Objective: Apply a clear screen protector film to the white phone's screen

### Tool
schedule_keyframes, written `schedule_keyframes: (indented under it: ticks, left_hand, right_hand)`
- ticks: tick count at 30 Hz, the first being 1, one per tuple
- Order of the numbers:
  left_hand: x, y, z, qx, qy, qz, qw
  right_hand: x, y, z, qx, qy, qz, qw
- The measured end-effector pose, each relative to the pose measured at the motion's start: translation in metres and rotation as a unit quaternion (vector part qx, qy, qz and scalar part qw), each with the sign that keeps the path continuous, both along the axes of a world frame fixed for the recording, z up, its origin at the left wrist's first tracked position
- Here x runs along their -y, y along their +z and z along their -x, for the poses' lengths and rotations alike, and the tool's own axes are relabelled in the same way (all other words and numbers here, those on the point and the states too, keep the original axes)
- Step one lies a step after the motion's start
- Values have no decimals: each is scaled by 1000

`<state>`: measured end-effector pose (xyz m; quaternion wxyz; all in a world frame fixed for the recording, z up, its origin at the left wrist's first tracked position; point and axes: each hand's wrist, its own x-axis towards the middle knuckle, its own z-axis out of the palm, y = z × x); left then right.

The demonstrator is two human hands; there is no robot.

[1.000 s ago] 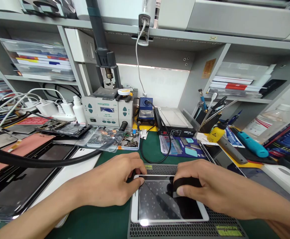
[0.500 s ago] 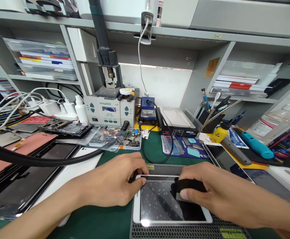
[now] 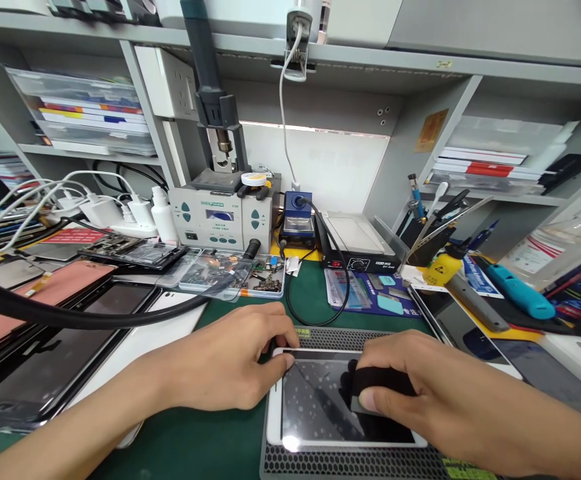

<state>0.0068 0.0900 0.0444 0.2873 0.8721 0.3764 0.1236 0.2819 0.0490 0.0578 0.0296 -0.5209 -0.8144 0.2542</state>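
A white-framed tablet [image 3: 320, 400] lies face up on a grey honeycomb-patterned mat [image 3: 315, 462]. Many small bubbles show under a film over the left part of its screen; the right part looks smooth and black. My left hand [image 3: 238, 357] pinches the tablet's upper left corner, thumb on the front edge and fingers curled around behind it. In my right hand [image 3: 415, 387] is a black squeegee block [image 3: 388, 380] with a greyish lower edge. Fingers and thumb close around the block, which is pressed flat against the screen right of the bubbles.
Phones and screen parts [image 3: 65, 353] are stacked on the left, crossed by a thick black hose [image 3: 95, 323]. A hot-air station [image 3: 220, 217], an open parts case [image 3: 265, 280] and a flat heating plate [image 3: 360, 240] stand behind. A yellow bottle [image 3: 440, 267] and another tablet [image 3: 455, 320] are at right.
The view has shifted slightly. Both hands keep nearly the same places, the left on the tablet's corner and the right with the squeegee on the screen.
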Motion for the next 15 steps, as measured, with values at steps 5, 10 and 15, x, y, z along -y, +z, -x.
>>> schedule_keyframes:
  ticks: [5,10,15]
  left_hand:
    - [-1,0,1,-2,-3,2,1000]
    - [0,0,1,-3,-5,0,1000]
    - [2,-1,2,-8,0,7,1000]
  right_hand:
    - [3,2,2,4,1,-2,1000]
    - [4,2,5,1,-4,-8,1000]
    - [4,6,9,1,-5,-19,1000]
